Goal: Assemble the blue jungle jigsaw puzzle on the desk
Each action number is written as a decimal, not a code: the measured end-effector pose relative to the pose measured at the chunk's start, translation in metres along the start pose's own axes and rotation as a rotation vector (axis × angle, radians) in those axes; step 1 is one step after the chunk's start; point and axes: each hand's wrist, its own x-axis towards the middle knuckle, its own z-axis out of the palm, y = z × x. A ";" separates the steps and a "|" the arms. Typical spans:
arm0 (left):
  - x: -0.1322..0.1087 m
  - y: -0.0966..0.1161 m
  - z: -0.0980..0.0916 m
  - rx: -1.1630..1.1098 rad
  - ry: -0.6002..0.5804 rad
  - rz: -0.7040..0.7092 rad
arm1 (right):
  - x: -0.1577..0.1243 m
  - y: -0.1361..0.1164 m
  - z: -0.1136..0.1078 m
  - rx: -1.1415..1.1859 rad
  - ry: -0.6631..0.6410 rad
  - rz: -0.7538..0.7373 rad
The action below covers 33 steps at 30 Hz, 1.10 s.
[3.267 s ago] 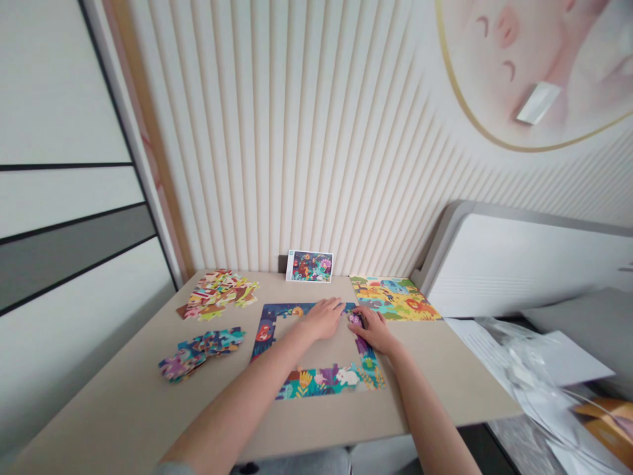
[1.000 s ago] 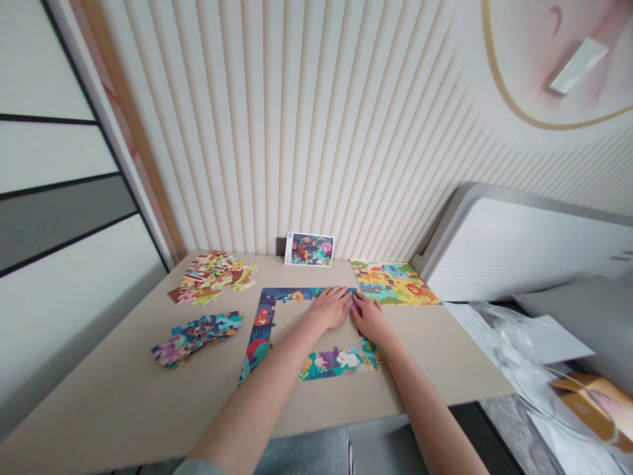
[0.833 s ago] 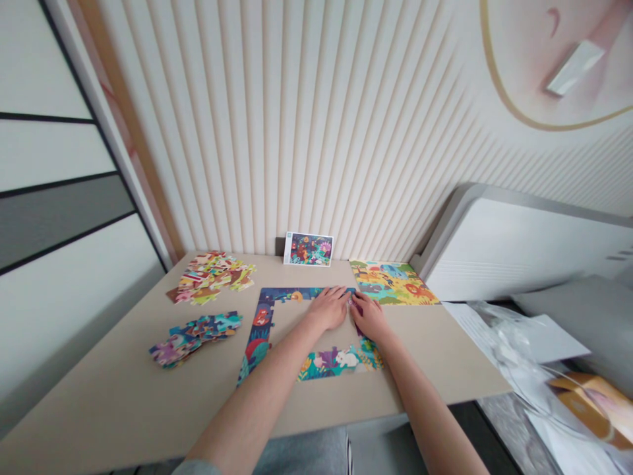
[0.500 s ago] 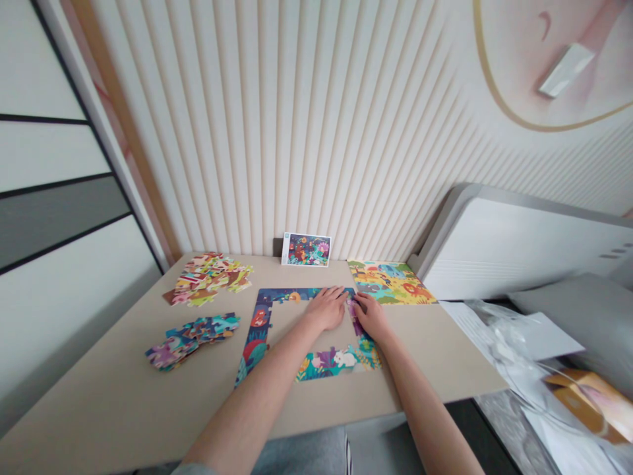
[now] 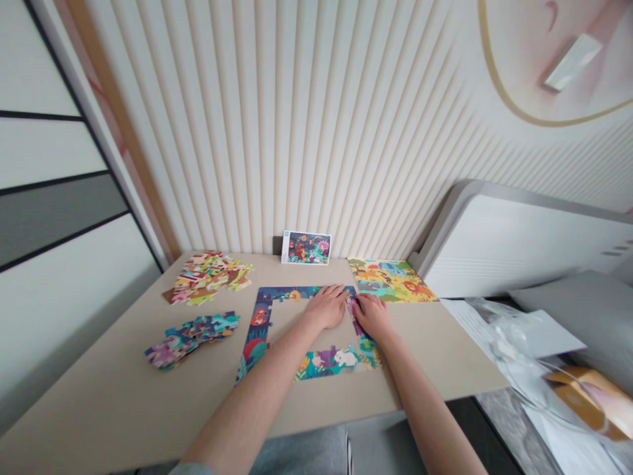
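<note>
A partly built jigsaw border (image 5: 257, 323) lies on the beige table (image 5: 113, 376), with dark blue, leafy and flowered strips around a bare middle. My left hand (image 5: 326, 307) lies flat on its top strip, fingers near the upper right corner. My right hand (image 5: 372, 315) is at that corner, its fingertips on a small purple jigsaw piece (image 5: 351, 307). Two loose piles of pieces lie to the left: a warm-coloured one (image 5: 206, 280) and a blue and purple one (image 5: 190, 340). A finished yellow-green section (image 5: 390, 280) lies beyond my right hand.
A small picture card (image 5: 306, 247) leans against the ribbed wall panel (image 5: 277, 132) at the table's back. Past the right edge lie crumpled clear plastic (image 5: 504, 343), white paper and an orange box (image 5: 586, 402). A white padded headboard (image 5: 514, 244) stands at the right.
The view has tipped, so the table sits lower in the picture. Both hands have stayed at the upper right corner, closer together than in the oldest frame. The border's left strip now reaches further down.
</note>
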 end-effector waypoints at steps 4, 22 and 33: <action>0.000 0.000 0.000 0.001 0.000 -0.003 | 0.000 0.002 0.001 0.021 0.003 0.038; -0.003 0.003 -0.004 -0.010 0.021 0.010 | 0.007 0.008 0.005 0.056 -0.034 0.031; -0.002 0.002 -0.003 -0.003 0.021 0.019 | 0.016 0.009 -0.006 0.013 -0.093 -0.108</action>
